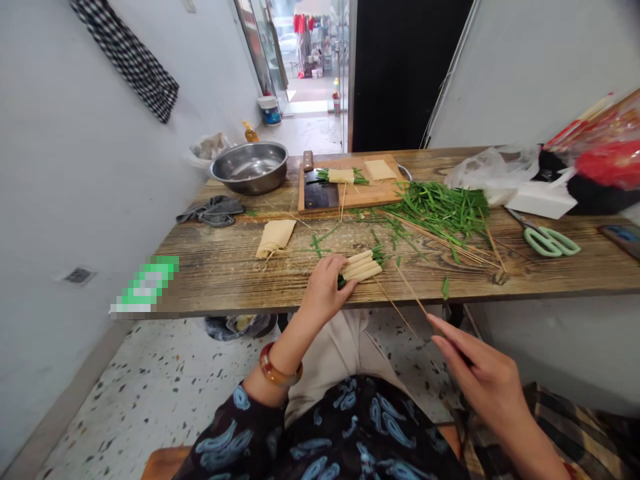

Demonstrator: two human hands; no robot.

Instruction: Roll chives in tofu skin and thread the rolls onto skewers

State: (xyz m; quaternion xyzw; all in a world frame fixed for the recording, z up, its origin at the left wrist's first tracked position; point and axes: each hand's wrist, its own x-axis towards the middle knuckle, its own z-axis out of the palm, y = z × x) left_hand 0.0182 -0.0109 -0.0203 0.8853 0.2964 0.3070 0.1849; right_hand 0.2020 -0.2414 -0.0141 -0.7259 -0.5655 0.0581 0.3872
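Observation:
My left hand (326,283) is closed round a row of tofu-skin rolls (361,265) at the table's front edge. Green chives poke out of their ends. One bamboo skewer (395,305) runs from the rolls down toward my lap. Between the fingertips of my right hand (477,363) is a second bamboo skewer (413,291), its tip pointing up and left, to the right of the rolls and apart from them. Another chive roll (341,176), with skewers in it, lies on the cutting board (367,195).
Left of the rolls lies a stack of tofu sheets (276,237). Behind are a cleaver (320,193), a steel basin (251,170) and a grey cloth (213,211). To the right are cut chives (443,203), loose skewers (445,241), scissors (545,240) and plastic bags (493,172).

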